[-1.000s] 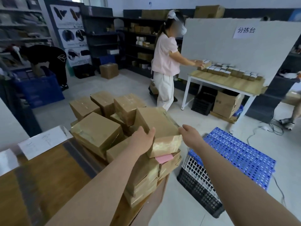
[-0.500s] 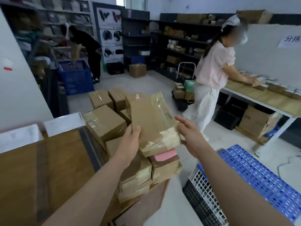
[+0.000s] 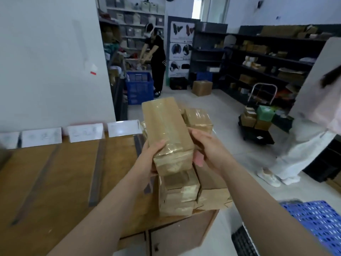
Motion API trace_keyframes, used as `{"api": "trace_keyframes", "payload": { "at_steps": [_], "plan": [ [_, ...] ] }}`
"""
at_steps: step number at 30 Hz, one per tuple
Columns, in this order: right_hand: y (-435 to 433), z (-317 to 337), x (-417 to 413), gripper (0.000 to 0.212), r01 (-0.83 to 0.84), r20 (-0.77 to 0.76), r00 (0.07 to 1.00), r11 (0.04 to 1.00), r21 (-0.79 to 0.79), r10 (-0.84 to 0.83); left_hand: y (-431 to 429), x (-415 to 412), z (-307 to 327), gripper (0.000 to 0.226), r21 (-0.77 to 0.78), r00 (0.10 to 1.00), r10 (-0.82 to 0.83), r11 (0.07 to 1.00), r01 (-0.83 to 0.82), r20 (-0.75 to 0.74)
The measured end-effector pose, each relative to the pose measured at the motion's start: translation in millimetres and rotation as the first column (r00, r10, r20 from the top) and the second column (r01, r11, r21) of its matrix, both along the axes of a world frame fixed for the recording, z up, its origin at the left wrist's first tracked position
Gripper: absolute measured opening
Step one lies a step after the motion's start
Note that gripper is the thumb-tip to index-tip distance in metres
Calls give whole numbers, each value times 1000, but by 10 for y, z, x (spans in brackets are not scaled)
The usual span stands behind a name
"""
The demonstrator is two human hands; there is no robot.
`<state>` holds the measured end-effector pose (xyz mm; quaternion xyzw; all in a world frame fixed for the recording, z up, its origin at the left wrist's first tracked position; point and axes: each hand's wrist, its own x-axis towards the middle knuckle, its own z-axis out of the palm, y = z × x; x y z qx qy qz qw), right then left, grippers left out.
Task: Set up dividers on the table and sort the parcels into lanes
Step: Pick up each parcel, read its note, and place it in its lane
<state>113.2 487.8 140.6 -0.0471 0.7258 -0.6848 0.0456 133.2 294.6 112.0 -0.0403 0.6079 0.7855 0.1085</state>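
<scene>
Judging from the head view, the dividing part of the job looks finished and the sorting looks barely begun. Dark divider strips (image 3: 97,172) lie across the wooden counter (image 3: 70,191), running from the near side toward the back edge and marking it off into lanes. Three show clearly. White label cards (image 3: 84,133) stand in a row along the back edge, roughly one at the head of each lane, but their writing is too blurred to read.

The parcel (image 3: 164,126) in hand is a brown, tape-wrapped box, held up above the counter's right corner with its far end tilted upward. The left grip (image 3: 148,159) is clamped on its near left corner, thumb pressed on the top face. The right grip (image 3: 208,150) closes on its right side, fingers hooked round the edge. Beneath and behind it, the stack of parcels (image 3: 179,193) sits piled at the very corner, just right of the nearest strip.

Every parcel in view is either in that stack or in the hands, so nearly all the sorting appears left to do. This box needs a lane chosen, probably by a label that cannot be seen from here. After that, the stack has to be worked through one by one.
</scene>
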Motion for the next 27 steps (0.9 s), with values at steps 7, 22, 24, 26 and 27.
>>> {"api": "trace_keyframes", "payload": {
  "at_steps": [7,22,24,26,27],
  "plan": [
    [-668,58,-14,59,-122,71,991,986,111,115,-666,203,-88,65,501,973,210,835,-227,93],
    [-2794,-41,-148,40,-241,115,965,969,47,235,-2787,494,-161,36,-183,888,445,869,-460,-119],
    [-3090,-87,-151,39,-236,145,963,970,60,225,-3066,526,-151,36,-260,908,407,870,-420,-105],
    [-3373,-144,-160,42,-227,171,962,971,73,212,-3313,551,-115,41,-262,935,347,897,-355,-81],
    [-3506,-173,-162,43,-224,179,962,971,80,207,-3438,550,-116,44,-244,946,318,914,-324,-65]
  ]
}}
